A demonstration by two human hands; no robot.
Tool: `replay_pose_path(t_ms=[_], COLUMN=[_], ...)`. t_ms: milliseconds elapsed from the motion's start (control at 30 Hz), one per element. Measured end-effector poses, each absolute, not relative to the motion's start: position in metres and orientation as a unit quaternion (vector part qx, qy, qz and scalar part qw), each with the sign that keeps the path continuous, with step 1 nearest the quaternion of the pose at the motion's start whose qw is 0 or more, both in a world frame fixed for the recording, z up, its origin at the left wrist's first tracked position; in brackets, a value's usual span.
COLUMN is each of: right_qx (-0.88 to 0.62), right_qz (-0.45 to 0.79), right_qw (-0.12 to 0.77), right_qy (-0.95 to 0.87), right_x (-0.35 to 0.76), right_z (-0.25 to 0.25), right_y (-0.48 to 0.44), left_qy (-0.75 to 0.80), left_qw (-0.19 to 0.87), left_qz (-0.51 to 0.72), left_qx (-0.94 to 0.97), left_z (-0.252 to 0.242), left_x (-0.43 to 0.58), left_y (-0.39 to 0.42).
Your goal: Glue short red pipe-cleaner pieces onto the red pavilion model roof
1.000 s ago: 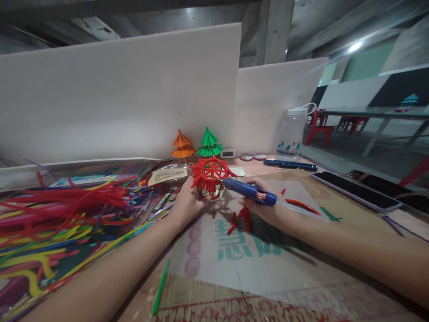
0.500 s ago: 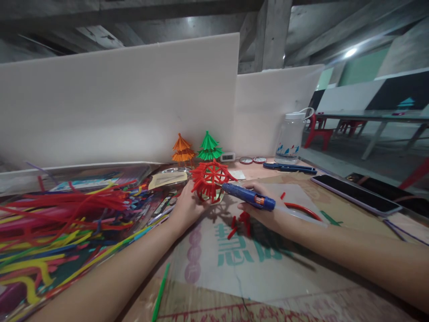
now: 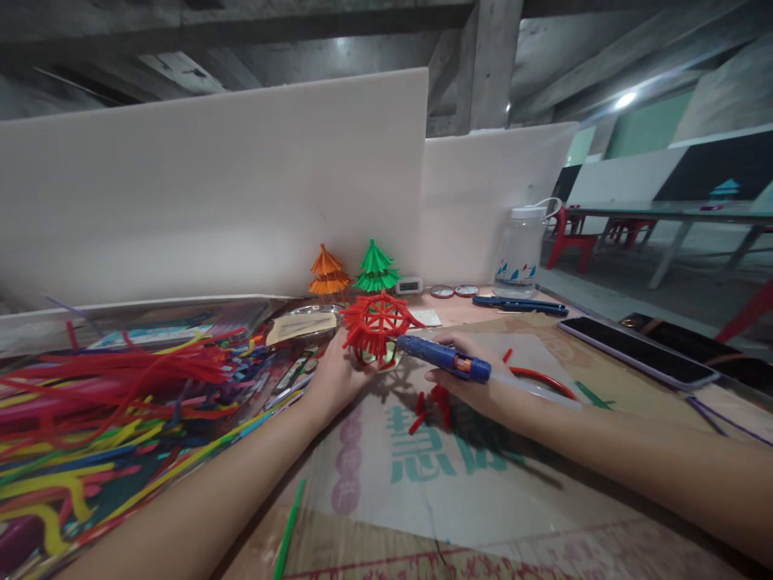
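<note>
My left hand (image 3: 339, 369) holds a round red pipe-cleaner piece (image 3: 379, 321), a ring with spokes and a fringe of short red stems, at its left side. My right hand (image 3: 462, 374) is closed around a blue glue gun (image 3: 444, 357), whose tip points left at the lower right of the red piece. Whether the tip touches it I cannot tell. Short cut red pieces (image 3: 443, 403) lie on the translucent sheet (image 3: 386, 503) below. Behind the red piece stand an orange pagoda shape (image 3: 328, 272) and a green one (image 3: 375, 267).
Many coloured pipe cleaners (image 3: 121, 387) are heaped at the left. A water bottle (image 3: 519, 254), a blue cutter (image 3: 519, 304) and a phone (image 3: 637, 352) are at the right. A green stem (image 3: 290, 528) lies near the front. A white partition (image 3: 211, 193) rises behind the table.
The glue gun's tip sits slightly lower and a little to the left. The view has shifted slightly. Both hands keep their holds.
</note>
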State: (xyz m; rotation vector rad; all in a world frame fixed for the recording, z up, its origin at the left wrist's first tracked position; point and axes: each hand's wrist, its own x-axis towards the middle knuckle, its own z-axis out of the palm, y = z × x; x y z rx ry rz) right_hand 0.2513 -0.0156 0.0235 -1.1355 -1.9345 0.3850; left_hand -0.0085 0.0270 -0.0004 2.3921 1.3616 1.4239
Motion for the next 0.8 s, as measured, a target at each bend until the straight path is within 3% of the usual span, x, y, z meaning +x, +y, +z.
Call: replay_pose_path(t_ms=[533,800], right_qx=[-0.51,-0.498], right_qz=[0.162,0.164], right_qw=[0.349,0.353], right_qy=[-0.769,-0.775], right_x=[0.248,0.25], right_z=[0.039,0.037], right_y=[-0.024,-0.022], left_qy=[0.441,0.436], left_qw=[0.0,0.056], left_qz=[0.439,0.462], left_qx=[0.783,0.77], left_z=[0.006,0.009], left_x=[-0.006,-0.005], left_y=[0.027,0.023])
